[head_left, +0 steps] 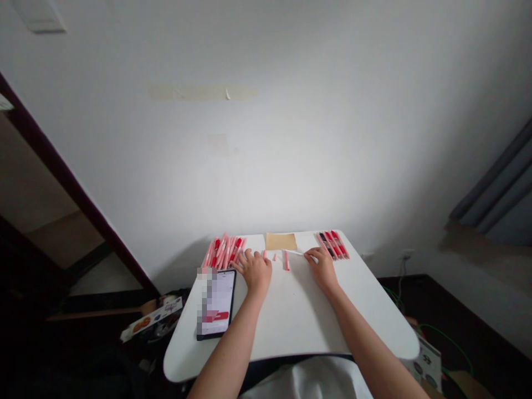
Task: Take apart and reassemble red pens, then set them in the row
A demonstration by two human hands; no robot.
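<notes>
My right hand (322,267) pinches the end of a thin white pen refill (294,252) that points left over the table. Just left of it, a pink pen barrel (286,261) lies on the tabletop, with a tiny pink piece (274,257) beside it. My left hand (255,271) is palm down with its fingers apart, between these parts and a pile of pink and red pens (224,250). Another short pink pen part (265,254) shows at its fingertips; whether they touch it I cannot tell.
A white table (299,327) stands against the wall. At its back lies a tan paper rectangle (281,241). Several pink, red and black pens (333,245) lie in a row at the back right. A phone or tablet (218,305) rests at the left, near my left forearm.
</notes>
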